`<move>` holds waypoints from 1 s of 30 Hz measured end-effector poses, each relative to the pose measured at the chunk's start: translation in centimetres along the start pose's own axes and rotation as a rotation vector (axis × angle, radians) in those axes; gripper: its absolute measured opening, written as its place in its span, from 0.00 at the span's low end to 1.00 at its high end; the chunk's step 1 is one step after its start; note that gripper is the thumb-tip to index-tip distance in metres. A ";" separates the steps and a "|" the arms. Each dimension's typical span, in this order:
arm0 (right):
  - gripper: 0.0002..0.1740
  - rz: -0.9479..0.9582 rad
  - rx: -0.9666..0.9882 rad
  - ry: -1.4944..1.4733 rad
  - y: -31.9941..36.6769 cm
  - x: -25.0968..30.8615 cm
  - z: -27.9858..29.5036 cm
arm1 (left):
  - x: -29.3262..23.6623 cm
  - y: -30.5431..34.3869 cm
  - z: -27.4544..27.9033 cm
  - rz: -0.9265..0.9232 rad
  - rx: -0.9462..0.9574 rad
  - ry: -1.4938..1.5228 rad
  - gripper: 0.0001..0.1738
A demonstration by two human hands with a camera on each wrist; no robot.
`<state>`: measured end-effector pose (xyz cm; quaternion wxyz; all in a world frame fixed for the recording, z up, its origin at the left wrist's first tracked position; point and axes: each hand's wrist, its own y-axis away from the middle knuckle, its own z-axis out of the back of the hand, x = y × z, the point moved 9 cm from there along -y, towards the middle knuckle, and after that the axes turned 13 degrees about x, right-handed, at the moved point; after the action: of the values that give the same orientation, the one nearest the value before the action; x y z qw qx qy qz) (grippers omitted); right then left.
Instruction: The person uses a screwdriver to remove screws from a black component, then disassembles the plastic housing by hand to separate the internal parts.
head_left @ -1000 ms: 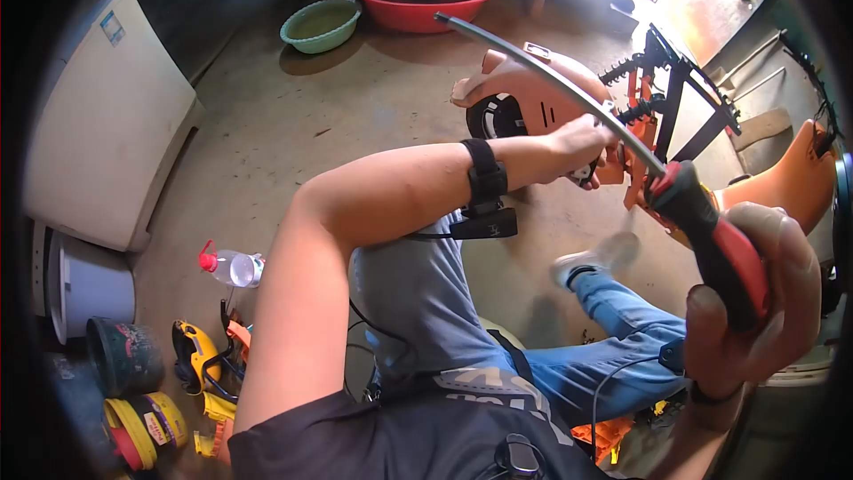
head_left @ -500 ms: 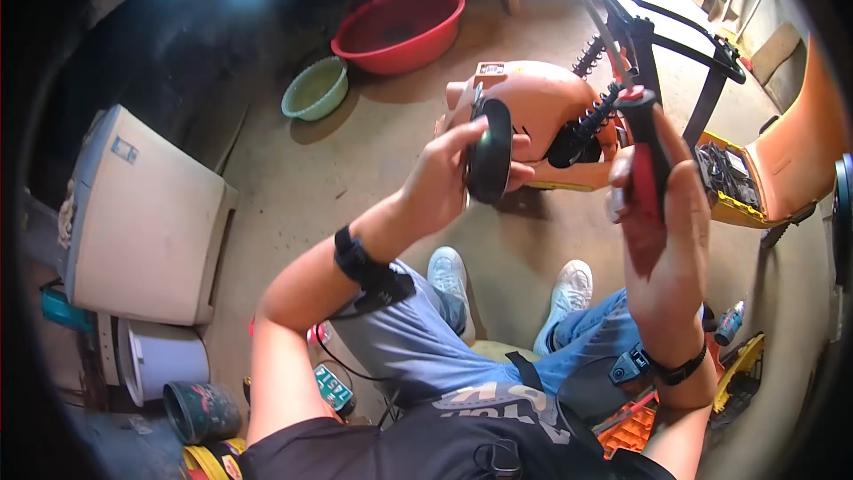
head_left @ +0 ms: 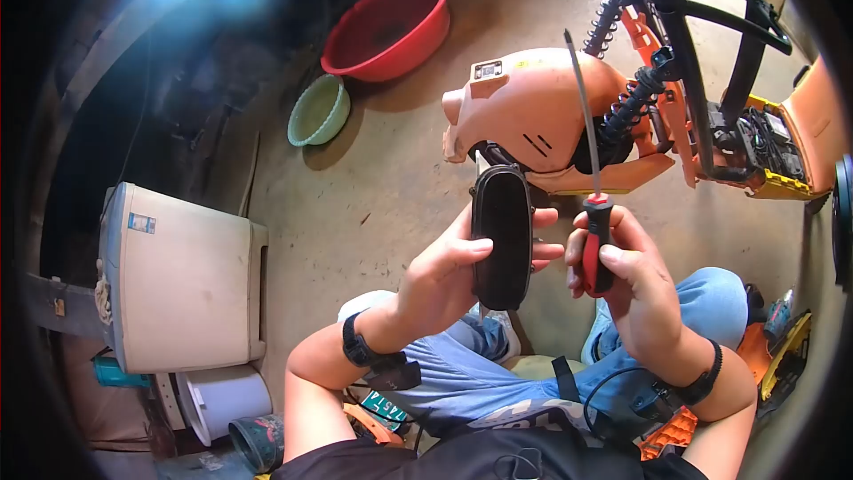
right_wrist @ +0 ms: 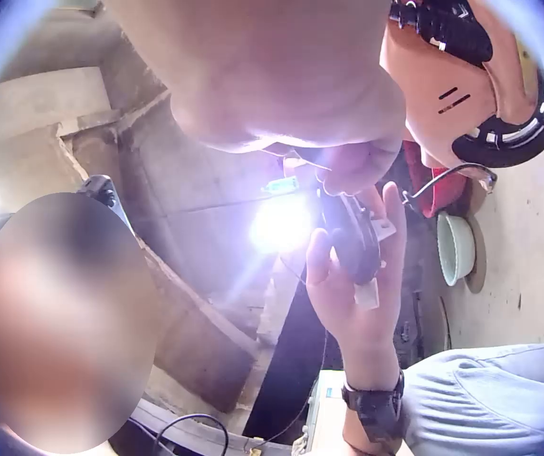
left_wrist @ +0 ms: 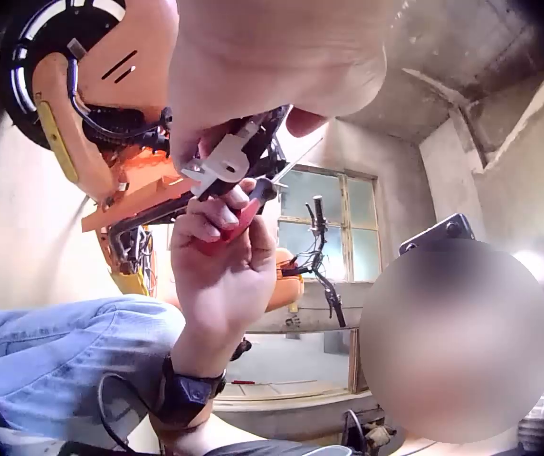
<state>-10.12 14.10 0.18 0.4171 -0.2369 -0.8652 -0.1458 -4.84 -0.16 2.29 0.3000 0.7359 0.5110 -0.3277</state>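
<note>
My left hand (head_left: 442,265) holds an oblong black part (head_left: 503,236) with a rounded outline and a smooth dark face, thumb on its edge and fingers behind it. Pale metal bracket tabs (left_wrist: 225,163) stick out of the part in the left wrist view. Just to the right, my right hand (head_left: 636,277) grips a screwdriver (head_left: 597,249) by its red and black handle, its long shaft pointing up and away. Beyond both hands lies an orange scooter body (head_left: 542,111) with black coil-spring shocks (head_left: 629,111) and a black frame (head_left: 702,27).
A red basin (head_left: 391,27) and a pale green basin (head_left: 320,111) sit on the floor at the back left. A white cabinet (head_left: 182,276) stands at left, above a white bucket (head_left: 222,400). At right is an open yellow-edged compartment with wiring (head_left: 769,138).
My left hand has come back from beside the scooter body with the black part and now holds it before my lap. My right hand has moved left and inward with the screwdriver.
</note>
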 end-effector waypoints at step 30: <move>0.22 -0.046 -0.049 0.103 -1.5 -0.8 1.4 | 1.3 3.5 5.8 0.101 -0.366 -0.186 0.38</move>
<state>-11.40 13.24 -1.43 0.4515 -0.2192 -0.8441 -0.1884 -2.21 -5.00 -1.91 0.4905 0.6605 0.4943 -0.2805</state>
